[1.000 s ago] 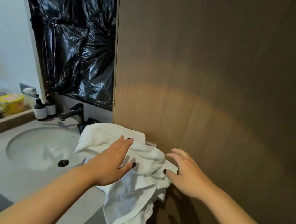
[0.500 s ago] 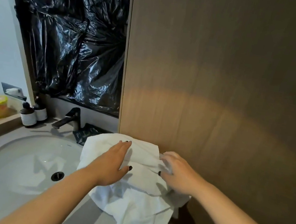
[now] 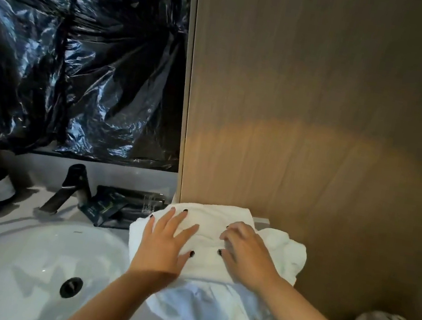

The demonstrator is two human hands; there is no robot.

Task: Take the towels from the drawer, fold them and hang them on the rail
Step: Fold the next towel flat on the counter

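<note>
pressing my left hand flat, fingers straight, on the soft white terry towel lying on the grey worktop right of the sink; my right hand rests beside it, fingers curled into the cloth; the towel's length trails toward me over the edge; that hanging half lies nearer my right hand.

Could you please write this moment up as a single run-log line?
stage: folding | white towel on counter beside sink, part hanging over edge | left hand flat on towel | right hand fingers bent on towel | rail: unseen
</note>
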